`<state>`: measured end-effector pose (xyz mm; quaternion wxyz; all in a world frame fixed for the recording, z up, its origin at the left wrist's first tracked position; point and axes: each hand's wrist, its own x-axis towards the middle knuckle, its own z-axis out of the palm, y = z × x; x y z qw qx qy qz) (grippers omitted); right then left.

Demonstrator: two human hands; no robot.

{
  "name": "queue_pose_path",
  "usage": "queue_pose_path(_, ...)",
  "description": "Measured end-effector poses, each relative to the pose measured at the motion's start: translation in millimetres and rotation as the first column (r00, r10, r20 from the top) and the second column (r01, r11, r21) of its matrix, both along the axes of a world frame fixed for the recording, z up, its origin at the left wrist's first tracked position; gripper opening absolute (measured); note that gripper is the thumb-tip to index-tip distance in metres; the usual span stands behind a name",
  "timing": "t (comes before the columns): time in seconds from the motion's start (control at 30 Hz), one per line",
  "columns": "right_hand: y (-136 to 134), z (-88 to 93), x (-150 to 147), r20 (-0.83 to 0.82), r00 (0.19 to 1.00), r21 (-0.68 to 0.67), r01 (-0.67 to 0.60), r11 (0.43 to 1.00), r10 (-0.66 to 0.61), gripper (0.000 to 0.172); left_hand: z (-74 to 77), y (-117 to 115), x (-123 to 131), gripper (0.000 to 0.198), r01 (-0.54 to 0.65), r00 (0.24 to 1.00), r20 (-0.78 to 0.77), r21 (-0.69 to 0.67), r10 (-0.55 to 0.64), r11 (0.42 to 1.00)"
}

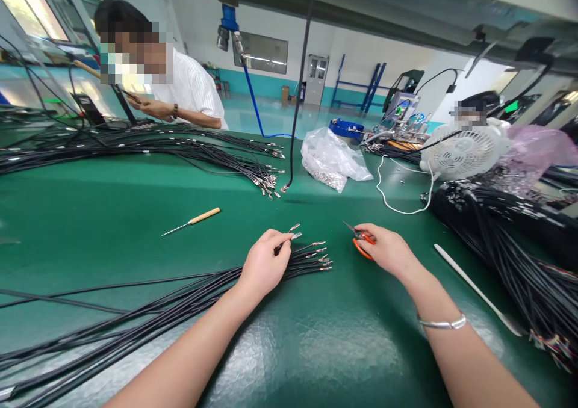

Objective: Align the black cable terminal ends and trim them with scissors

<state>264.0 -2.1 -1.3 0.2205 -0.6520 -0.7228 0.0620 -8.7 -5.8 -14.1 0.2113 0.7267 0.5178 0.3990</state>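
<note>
My left hand rests on a bundle of black wires lying across the green table, and pinches one or two wire ends with metal terminals raised off the bundle. The other terminal ends fan out just right of the hand. My right hand holds small orange-handled scissors, blades pointing up and left, a short way right of the terminals. A silver bracelet circles my right wrist.
A wooden-handled awl lies left of centre. More black wire bundles spread at the back left and pile up at the right. A plastic bag of parts, a white fan, a hanging cable and a seated co-worker are beyond.
</note>
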Motion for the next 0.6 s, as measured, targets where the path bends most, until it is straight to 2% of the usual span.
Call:
queue_pose_path(0.07, 1.3, 1.9, 8.8, 0.102, 0.994, -0.076, -0.023, 0.997, 0.031, 0.023, 1.7, -2.3, 0.2, 0.029, 0.05, 0.995, -0.095, 0.087, -0.042, 0.995)
queue_pose_path(0.17, 0.7, 2.7, 8.6, 0.177, 0.98, -0.119, -0.07, 0.99, 0.09, 0.023, 5.0, -6.9, 2.4, 0.037, 0.144, 0.968, -0.23, 0.187, -0.099, 0.972)
queue_pose_path(0.27, -0.1, 2.5, 6.3, 0.185, 0.969, -0.162, -0.133, 0.978, 0.162, 0.024, 6.7, -11.2, 5.7, 0.039, 0.203, 0.957, -0.245, 0.196, -0.153, 0.959)
queue_pose_path(0.37, 0.0, 2.3, 8.1, 0.155, 0.968, -0.188, -0.165, 0.968, 0.195, 0.025, 6.1, -13.5, 7.0, 0.04, 0.202, 0.957, -0.239, 0.148, -0.163, 0.968)
queue_pose_path(0.43, -0.4, 2.6, 7.6, 0.139, 0.976, -0.146, -0.145, 0.979, 0.165, 0.024, 5.5, -13.4, 5.7, 0.036, 0.238, 0.936, -0.287, 0.087, -0.204, 0.967)
queue_pose_path(0.5, -2.0, 3.6, 1.4, 0.102, 0.988, -0.041, -0.115, 0.992, 0.119, 0.022, 5.8, -12.8, 2.9, 0.032, 0.304, 0.904, -0.327, 0.035, -0.276, 0.952)
queue_pose_path(0.6, -9.1, 4.9, -21.6, -0.014, 0.983, 0.123, -0.178, 0.976, 0.181, 0.026, 9.2, -15.0, -1.9, 0.036, 0.327, 0.895, -0.322, 0.002, -0.309, 0.945)
